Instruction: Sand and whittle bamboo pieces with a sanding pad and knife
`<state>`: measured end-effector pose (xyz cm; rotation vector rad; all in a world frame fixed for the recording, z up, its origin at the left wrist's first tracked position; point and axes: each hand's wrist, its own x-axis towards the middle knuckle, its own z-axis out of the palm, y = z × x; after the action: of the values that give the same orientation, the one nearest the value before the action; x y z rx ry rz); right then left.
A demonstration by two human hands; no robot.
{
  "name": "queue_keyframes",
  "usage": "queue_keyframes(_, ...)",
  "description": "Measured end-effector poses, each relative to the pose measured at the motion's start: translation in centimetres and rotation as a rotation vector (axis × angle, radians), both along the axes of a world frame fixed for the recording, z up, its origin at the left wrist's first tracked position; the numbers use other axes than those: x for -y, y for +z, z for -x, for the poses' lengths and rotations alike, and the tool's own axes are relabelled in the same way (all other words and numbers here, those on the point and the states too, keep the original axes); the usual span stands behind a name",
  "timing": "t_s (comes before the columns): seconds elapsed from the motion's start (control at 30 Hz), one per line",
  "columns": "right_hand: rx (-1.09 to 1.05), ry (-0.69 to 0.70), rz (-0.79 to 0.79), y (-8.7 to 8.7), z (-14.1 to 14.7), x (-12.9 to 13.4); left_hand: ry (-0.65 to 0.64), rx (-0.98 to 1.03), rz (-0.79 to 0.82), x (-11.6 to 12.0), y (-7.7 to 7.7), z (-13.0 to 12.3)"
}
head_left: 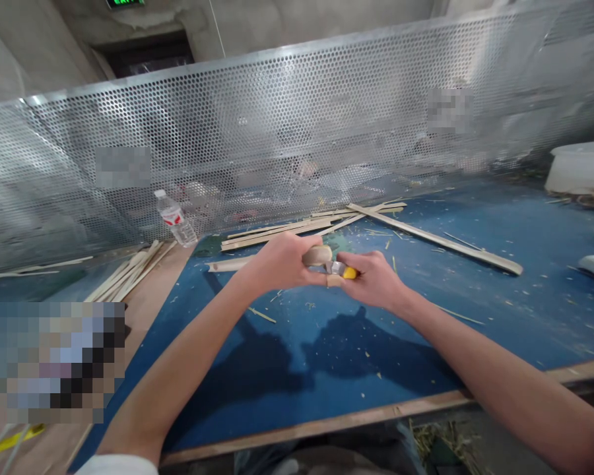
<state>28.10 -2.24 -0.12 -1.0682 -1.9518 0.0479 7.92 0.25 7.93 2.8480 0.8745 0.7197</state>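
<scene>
My left hand (284,264) is closed around a bamboo strip (319,254), its pale end pointing right past my fingers. A length of bamboo (225,265) shows left of this hand, and I take it as part of the same strip. My right hand (376,280) grips a yellow-handled knife with a metal head (335,267), which looks like a utility knife. The metal head is right beside the bamboo's end; its edge is too small to make out. Both hands are close together above the blue tabletop (327,396), casting shadows on it.
Bamboo strips (277,233) lie behind my hands, with a long one (440,239) at right. More strips (126,274) and a water bottle (175,219) are at left. A perforated metal screen (297,119) stands behind. A white tub (581,170) sits at far right.
</scene>
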Motion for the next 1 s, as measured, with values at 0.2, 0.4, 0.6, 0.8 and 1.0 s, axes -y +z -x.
queue_keyframes(0.2, 0.032, 0.015, 0.04, -0.1, -0.1, -0.1, -0.01, -0.011, -0.015, -0.3, -0.3, 0.0)
queue_keyframes(0.4, 0.063, -0.023, 0.019, -0.3, -0.2, -0.1, -0.032, -0.024, -0.024, -0.3, -0.3, 0.1)
queue_keyframes(0.6, 0.103, -0.109, -0.001, -0.3, -0.2, -0.1, -0.042, -0.007, -0.038, -0.2, -0.2, 0.2)
queue_keyframes(0.8, 0.058, -0.137, 0.039, -0.2, 0.3, 0.3, -0.043, 0.017, -0.052, -0.3, -0.1, 0.1)
queue_keyframes(1.0, 0.023, -0.138, 0.078, -0.1, 0.8, 0.6, -0.053, 0.045, -0.044, -0.5, -0.1, 0.2)
